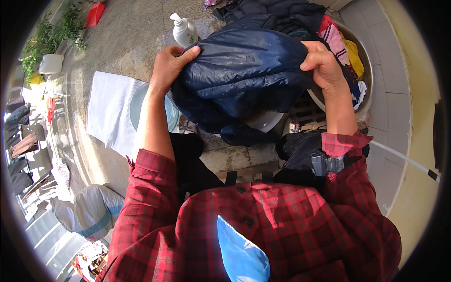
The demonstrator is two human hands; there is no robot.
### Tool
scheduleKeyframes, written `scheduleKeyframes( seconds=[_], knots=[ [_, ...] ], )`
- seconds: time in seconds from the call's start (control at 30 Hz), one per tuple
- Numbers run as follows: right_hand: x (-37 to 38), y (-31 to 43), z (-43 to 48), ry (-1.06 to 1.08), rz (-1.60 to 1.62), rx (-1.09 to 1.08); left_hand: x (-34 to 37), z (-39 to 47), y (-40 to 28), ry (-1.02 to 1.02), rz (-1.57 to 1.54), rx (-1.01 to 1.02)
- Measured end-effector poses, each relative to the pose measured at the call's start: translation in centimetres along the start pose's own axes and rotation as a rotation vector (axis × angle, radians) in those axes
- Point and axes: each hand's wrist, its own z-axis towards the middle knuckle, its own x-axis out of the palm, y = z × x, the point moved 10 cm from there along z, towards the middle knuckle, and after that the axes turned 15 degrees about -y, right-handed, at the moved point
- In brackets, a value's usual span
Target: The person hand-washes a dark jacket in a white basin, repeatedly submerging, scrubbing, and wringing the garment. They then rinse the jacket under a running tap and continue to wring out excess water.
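Note:
Between my two hands a wet-looking, dark blue quilted jacket (243,60) is stretched out. My left hand (172,65) grips its left edge, thumb on top. On the other side my right hand (321,65) pinches the fabric in a bent-fingered grip. The jacket's lower folds hang over a white basin (267,120), most of which is hidden. Beyond the jacket, a white pump bottle (184,31) stands on the ground. A pale blue-green basin (172,112) sits partly behind my left forearm.
At right, a metal tub (368,79) holds several colourful clothes. Dark padded clothing (285,14) is heaped at the back. A ribbed white mat (111,109) lies left. A drain grate (306,111) shows beside the white basin. Leafy plants (53,38) and a red dustpan (95,14) are far left.

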Motion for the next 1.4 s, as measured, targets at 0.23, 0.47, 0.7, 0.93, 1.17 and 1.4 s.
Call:
scheduleKeyframes(
  seconds=[0.23, 0.47, 0.7, 0.93, 1.17, 1.4],
  knots=[
    [-3.5, -6.5, 2.4, -0.215, -0.018, 0.133, 3.0, -0.5, 2.1, 0.003, 0.342, 0.124],
    [-3.4, -4.5, 2.6, -0.442, 0.334, 0.022, 9.0, -2.7, 5.6, 0.275, 0.219, -0.098],
    [8.8, -1.0, -3.1, -0.118, -0.312, -0.522, 15.1, -7.4, 6.3, 0.079, -0.877, -0.814],
    [8.8, -1.6, 0.7, -0.664, -0.839, -0.823, 15.0, -8.6, 4.5, -0.062, -1.036, -0.963],
    [6.4, -4.1, 3.0, -0.483, -0.723, -0.456, 14.7, -8.5, 4.5, 0.062, -0.936, -0.978],
    [5.7, -3.2, 3.4, -0.631, -0.938, -0.804, 14.0, -8.9, 3.0, 0.225, -0.954, -0.902]
  ],
)
